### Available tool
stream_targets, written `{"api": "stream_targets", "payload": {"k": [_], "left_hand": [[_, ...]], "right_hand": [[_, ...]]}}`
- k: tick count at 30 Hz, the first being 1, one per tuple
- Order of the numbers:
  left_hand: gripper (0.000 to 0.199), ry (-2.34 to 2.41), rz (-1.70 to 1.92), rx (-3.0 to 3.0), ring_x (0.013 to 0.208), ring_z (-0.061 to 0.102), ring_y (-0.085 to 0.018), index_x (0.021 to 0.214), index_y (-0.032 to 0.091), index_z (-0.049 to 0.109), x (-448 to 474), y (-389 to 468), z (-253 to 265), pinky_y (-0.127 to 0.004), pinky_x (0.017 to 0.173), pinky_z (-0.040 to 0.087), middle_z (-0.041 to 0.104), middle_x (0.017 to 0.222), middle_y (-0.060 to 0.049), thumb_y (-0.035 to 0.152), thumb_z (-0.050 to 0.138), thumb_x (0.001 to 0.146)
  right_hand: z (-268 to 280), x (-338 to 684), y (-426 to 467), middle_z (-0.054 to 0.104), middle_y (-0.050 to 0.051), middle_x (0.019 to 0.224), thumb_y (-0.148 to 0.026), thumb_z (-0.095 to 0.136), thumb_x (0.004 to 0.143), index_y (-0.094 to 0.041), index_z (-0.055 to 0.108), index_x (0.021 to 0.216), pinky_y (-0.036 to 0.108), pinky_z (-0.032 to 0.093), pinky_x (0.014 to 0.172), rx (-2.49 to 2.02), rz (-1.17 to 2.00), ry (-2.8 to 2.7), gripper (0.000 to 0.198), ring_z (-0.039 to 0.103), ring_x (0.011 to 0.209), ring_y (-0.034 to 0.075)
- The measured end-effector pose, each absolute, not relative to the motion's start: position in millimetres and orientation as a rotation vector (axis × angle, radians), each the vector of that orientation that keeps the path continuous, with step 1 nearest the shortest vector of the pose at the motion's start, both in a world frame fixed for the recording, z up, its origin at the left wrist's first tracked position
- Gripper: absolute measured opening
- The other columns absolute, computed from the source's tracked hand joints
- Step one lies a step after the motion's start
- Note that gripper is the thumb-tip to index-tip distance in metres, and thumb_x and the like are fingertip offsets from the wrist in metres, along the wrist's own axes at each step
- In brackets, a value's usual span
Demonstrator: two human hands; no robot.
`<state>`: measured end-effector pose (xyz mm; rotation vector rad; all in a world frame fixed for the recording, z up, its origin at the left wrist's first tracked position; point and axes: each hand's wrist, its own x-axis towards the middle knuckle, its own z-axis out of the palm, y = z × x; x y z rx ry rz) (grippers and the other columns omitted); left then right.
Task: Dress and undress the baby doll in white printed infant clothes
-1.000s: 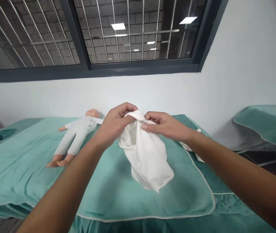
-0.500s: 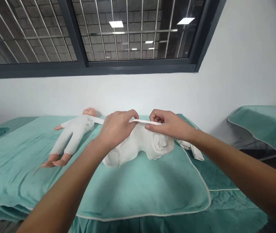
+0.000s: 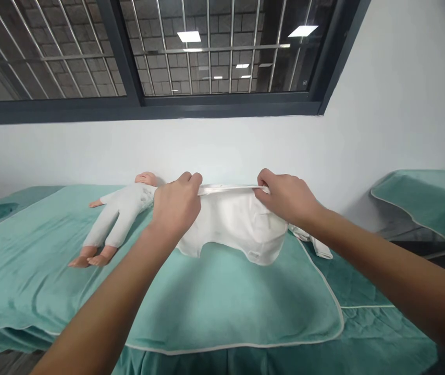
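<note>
Stretching along the wall there's a green-covered bed (image 3: 382, 336), and a pale-trimmed green pad (image 3: 230, 307) on top runs close to its front edge. Doll in white (image 3: 126, 205) is lying left of the pad, head by the bed's back edge. White garment (image 3: 238, 219) hangs over the pad's far half, left hand (image 3: 177, 203) clamped on one end of its top edge, right hand (image 3: 287, 197) pinching the other, edge pulled pretty straight. Smallest thing: bunched white cloth (image 3: 320, 249) by the pad's right edge.

A bed (image 3: 379, 336) spread with pale-edged green covers (image 3: 238, 307) bears a white-clothed doll (image 3: 124, 208) on the left and a crumpled white cloth (image 3: 319, 247) on the right.
</note>
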<state>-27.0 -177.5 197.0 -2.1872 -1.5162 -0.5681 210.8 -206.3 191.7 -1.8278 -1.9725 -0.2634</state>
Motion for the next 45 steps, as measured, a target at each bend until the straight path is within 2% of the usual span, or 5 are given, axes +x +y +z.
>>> {"api": "stream_targets", "payload": {"k": [7,17,30,38,45], "left_hand": [[0.032,-1.583,-0.633,-2.094,0.067,0.061,-0.022,0.096,0.019,0.062,-33.8,-177.5,196.5,-0.03,0.056,0.033,0.065,0.084,-0.008,0.004,0.041,0.078],[0.03,-1.519,-0.779,-2.089,0.074,0.062,-0.023,0.1,0.021,0.061,-18.7,-193.4,202.7,-0.03,0.06,0.034,0.064,0.087,-0.007,0.006,0.042,0.081],[0.038,-1.716,-0.511,-2.275,0.083,0.065,-0.026,0.116,0.027,0.061,-47.3,-177.2,197.7,-0.033,0.064,0.042,0.071,0.096,-0.006,0.018,0.045,0.083],[0.029,-1.97,-0.614,-2.28,0.09,0.065,-0.025,0.102,0.028,0.066,-87.9,-172.1,175.2,-0.031,0.068,0.045,0.073,0.1,-0.003,0.027,0.041,0.088],[0.024,-2.025,-0.132,-2.199,0.075,0.062,-0.024,0.096,0.025,0.067,-92.7,-155.3,172.1,-0.036,0.072,0.047,0.07,0.084,-0.005,0.021,0.046,0.083]], "right_hand": [[187.2,218.8,-208.2,0.051,0.001,0.054,-0.032,0.051,0.088,-0.023,0.052,0.086,0.03,0.024,0.053,-2.025,-0.61,-2.024,0.01,0.044,0.048,0.017],[192.7,200.2,-211.8,0.063,0.003,0.07,-0.032,0.045,0.09,-0.026,0.061,0.102,0.029,0.027,0.054,-1.829,-0.305,-2.112,0.021,0.052,0.059,0.019],[179.7,244.0,-205.0,0.069,0.006,0.086,-0.027,0.039,0.09,-0.024,0.06,0.108,0.029,0.029,0.057,-2.111,-0.432,-2.024,0.028,0.058,0.07,0.021],[159.3,282.0,-220.8,0.067,0.008,0.088,-0.033,0.037,0.09,-0.03,0.063,0.117,0.03,0.036,0.06,-2.341,-0.143,-1.88,0.038,0.06,0.076,0.025],[163.1,285.8,-205.3,0.069,0.01,0.107,-0.031,0.049,0.086,-0.027,0.071,0.105,0.034,0.039,0.069,-2.44,-0.023,-1.981,0.029,0.062,0.09,0.026]]}}
